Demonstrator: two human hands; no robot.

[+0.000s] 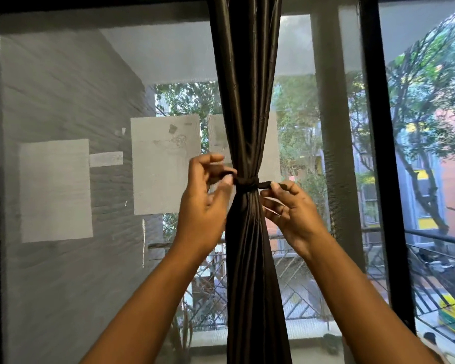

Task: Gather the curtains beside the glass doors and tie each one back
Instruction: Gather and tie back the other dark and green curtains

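Observation:
A dark brown curtain point(248, 101) hangs bunched in the middle of the view, in front of the glass doors. A dark fabric tie point(247, 183) is wrapped round its waist and knotted. My left hand point(205, 203) pinches the tie's left end between thumb and forefinger at the curtain's left edge. My right hand point(292, 208) pinches the right end, which sticks out sideways from the knot. Both ends are pulled apart horizontally.
A black door frame post point(381, 153) stands to the right of the curtain. A mesh screen point(63, 101) covers the glass on the left, with pale paper sheets stuck on it. Outside lie a balcony railing point(431, 240), trees and a street.

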